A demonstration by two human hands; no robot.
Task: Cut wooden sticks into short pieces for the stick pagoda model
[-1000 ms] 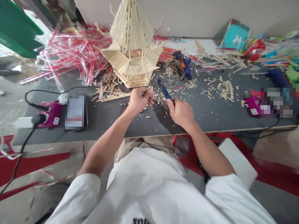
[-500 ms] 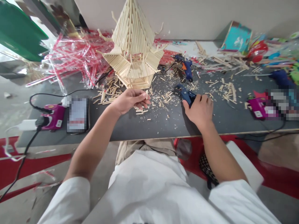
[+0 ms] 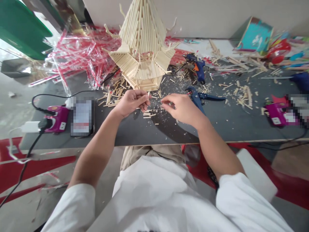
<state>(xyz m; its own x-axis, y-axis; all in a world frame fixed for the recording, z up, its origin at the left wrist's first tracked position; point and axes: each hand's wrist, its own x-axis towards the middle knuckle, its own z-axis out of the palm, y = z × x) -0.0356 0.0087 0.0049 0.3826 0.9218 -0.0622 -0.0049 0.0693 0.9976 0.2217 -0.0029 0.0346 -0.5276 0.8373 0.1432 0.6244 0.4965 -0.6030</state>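
Note:
Between thumb and fingers, my left hand (image 3: pixel 133 102) pinches a short wooden stick (image 3: pixel 148 94) that points upward. My right hand (image 3: pixel 183 108) is a little to the right, thumb and fingers apart, with nothing visible between them. Just beyond my right wrist lies a blue hand cutter (image 3: pixel 198 98), its handles spread and partly covered by the hand. Behind my left hand stands a tower-like model (image 3: pixel 146 69) built of pale wooden sticks, with a pointed roof and flared lower panels. Cut stick pieces (image 3: pixel 149 114) are scattered on the dark table below my hands.
A blue glue gun (image 3: pixel 200 71) lies behind the cutter. Red and clear plastic wrappers (image 3: pixel 84 58) pile up at back left. A phone (image 3: pixel 82 117) and a purple power socket (image 3: pixel 57 119) with cables sit left; another purple socket (image 3: pixel 277 114) is at right.
My right hand has let go of the blue cutter, leaving it on the table, and has moved left toward my left hand. My left hand still pinches the short stick. The view shifted slightly.

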